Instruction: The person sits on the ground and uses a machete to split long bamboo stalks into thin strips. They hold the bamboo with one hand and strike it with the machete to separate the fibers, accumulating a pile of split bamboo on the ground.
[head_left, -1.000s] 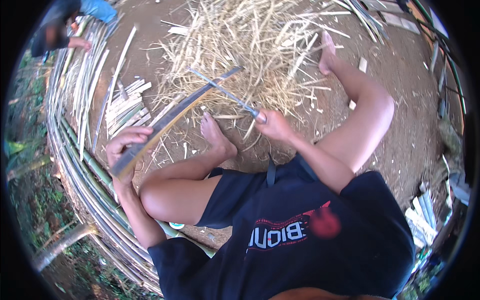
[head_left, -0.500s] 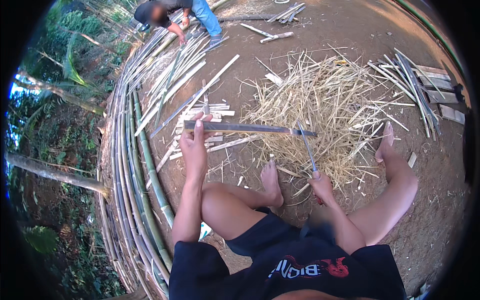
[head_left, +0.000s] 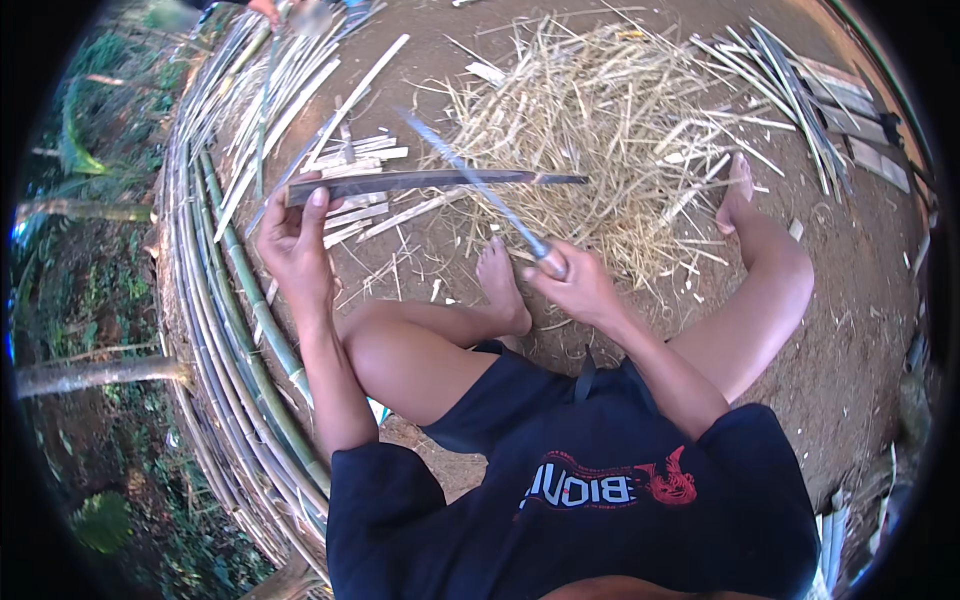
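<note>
Jutting rightward from the left hand point(head_left: 298, 243) is a dark strip point(head_left: 400, 182).

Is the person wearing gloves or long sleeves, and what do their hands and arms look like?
Neither! The left hand and right hand are bare, each with ordinary fingers and a thumb. The forearms are uncovered too. Loose, plain, short dark sleeves cover the upper arms.

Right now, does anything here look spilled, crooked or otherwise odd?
Mainly the heap of shavings: it lies loose on the ground, with stray bits scattered around its edges, so it looks spilled. I see no clear damage; the left hand holds a dark strip, the right hand a knife.
</note>
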